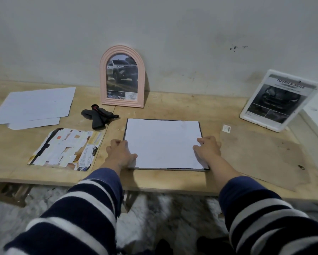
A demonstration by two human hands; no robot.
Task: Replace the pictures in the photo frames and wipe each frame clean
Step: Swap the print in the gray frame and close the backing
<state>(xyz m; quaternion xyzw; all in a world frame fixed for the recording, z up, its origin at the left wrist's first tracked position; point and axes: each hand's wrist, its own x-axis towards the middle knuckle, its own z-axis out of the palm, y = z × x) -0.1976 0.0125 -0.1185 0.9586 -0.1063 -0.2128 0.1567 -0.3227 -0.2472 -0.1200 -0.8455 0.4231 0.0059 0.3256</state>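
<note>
Fingers of both hands (left (121, 152), right (208, 147)) curl, gripping the paper-covered frame's (163, 144) side edges.

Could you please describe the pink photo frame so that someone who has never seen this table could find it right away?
Look along the back edge of the wooden table, where it meets the grey wall. The pink arched frame stands upright there, left of centre, just behind a dark cloth. Unlike the white rectangular frame leaning at the right, it has a rounded top and shows a pickup truck.
</note>
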